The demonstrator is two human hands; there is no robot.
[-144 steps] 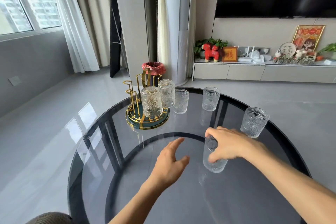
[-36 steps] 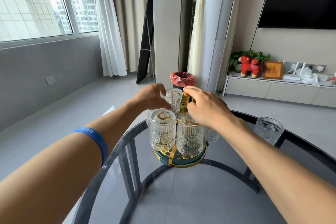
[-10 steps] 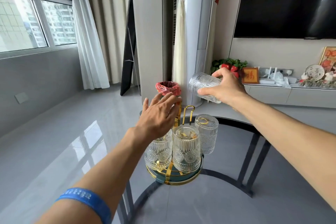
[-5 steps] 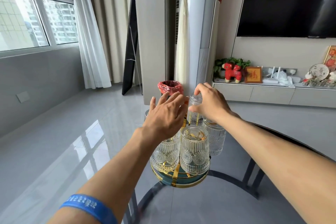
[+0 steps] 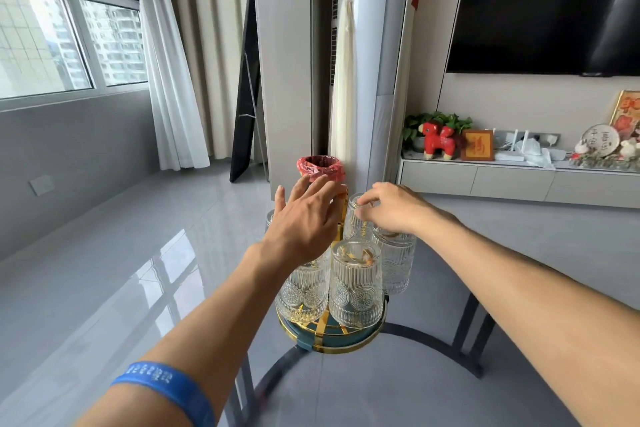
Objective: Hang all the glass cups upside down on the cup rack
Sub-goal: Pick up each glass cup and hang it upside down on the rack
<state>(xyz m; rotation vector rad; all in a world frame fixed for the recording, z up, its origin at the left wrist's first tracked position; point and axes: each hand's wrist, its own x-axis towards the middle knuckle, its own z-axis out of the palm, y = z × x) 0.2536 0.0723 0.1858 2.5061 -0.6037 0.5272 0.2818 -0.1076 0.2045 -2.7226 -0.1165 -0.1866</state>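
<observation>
- While it hovers at frame centre, the left hand (image 5: pixel 304 222) is spread open, gripping nothing.
- Right hand (image 5: pixel 394 210) pinches the base of an inverted glass cup (image 5: pixel 356 218) at the rack's far side.
- Cup rack (image 5: pixel 332 336) (gold and teal) stands on the glass surface (image 5: pixel 381 392), other cups hanging upside down.

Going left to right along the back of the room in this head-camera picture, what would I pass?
Window → white curtain → black leaning board → red-lined bin → red toy horse → framed gold picture → round plaque.
</observation>
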